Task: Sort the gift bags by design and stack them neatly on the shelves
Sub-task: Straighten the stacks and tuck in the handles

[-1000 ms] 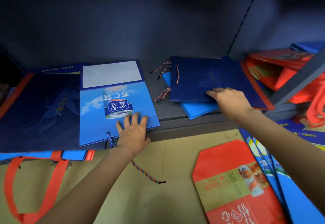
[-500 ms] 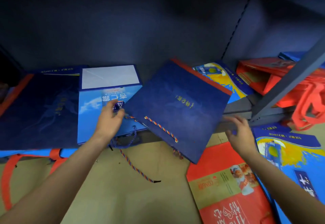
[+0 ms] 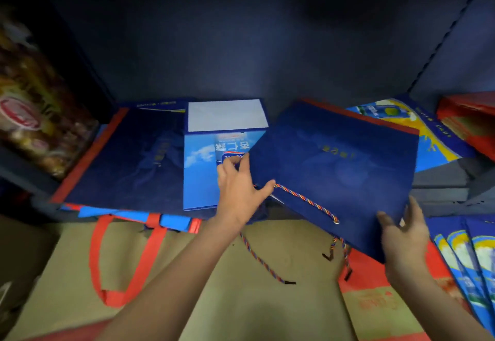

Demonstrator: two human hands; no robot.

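Both hands hold a navy bag [image 3: 340, 169] flat and tilted above the front edge of the shelf [image 3: 439, 182]. The left hand [image 3: 238, 193] pinches its left corner, the thumb on top near the rope handle [image 3: 308, 201] and the fingers at the edge. The right hand [image 3: 404, 236] supports the lower right corner with loosely spread fingers; I cannot tell if the thumb grips under the bag. The bag has a red strip on its far edge and a small gold print on the face. Under its left part lies a light blue bag [image 3: 203, 169] with a white panel, on the shelf. Left of that one lies another navy bag, the left bag [image 3: 128, 158], with a red edge, on a pile with red straps [image 3: 123, 260] hanging down. On the right, behind the held bag, is a blue and yellow bag [image 3: 434, 137], and beside it red bags [image 3: 468, 123]. Below the shelf, on the floor [image 3: 203, 273], lie a red bag with a beige band [image 3: 375, 300] and more blue bags [image 3: 471, 255].
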